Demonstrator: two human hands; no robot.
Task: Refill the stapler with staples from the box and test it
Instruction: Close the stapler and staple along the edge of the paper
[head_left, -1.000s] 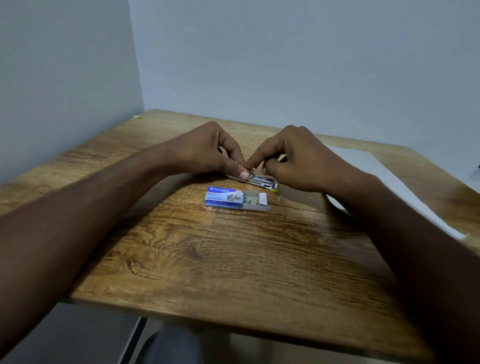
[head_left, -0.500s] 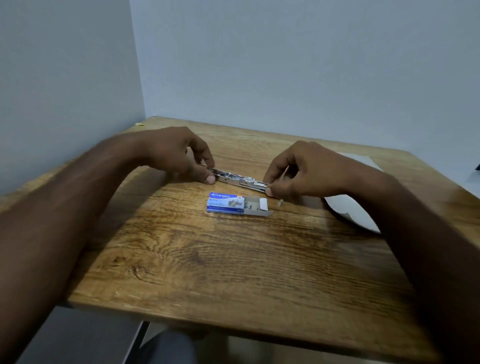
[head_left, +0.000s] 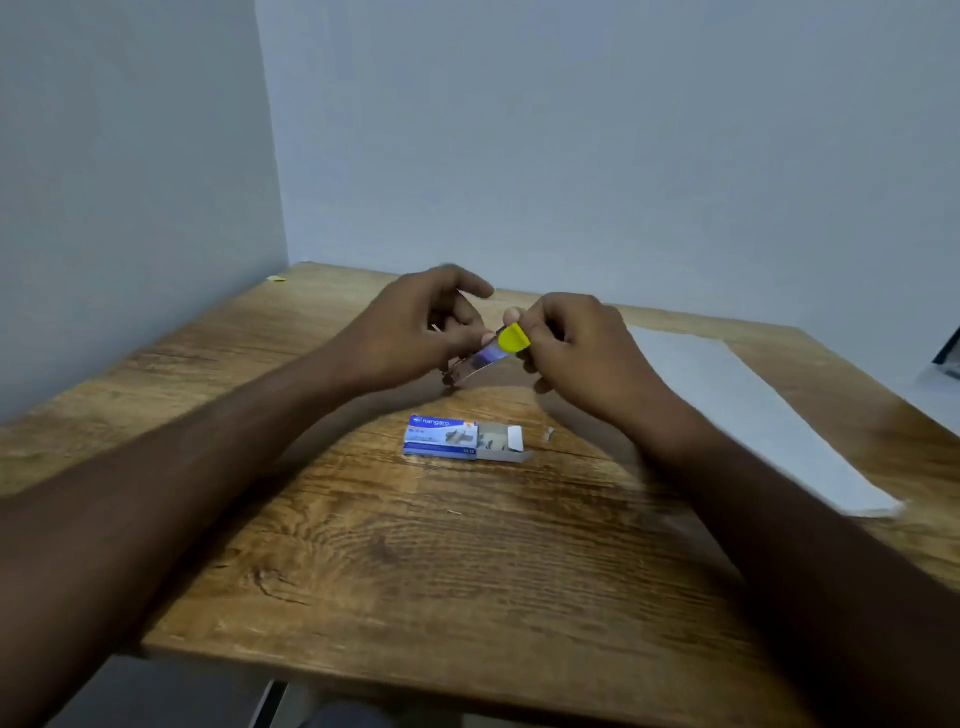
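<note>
Stapler (head_left: 485, 356), held above the table (head_left: 467, 571) beyond the staple box (head_left: 462, 439), long axis slanting from your right hand (head_left: 576, 348), pinched on its yellow end, down to your half-curled left hand (head_left: 415, 327) gripping the metal end.

staple box (head_left: 441, 437) | brand "Kangaro" on blue lid (smaller print below unreadable)
</note>
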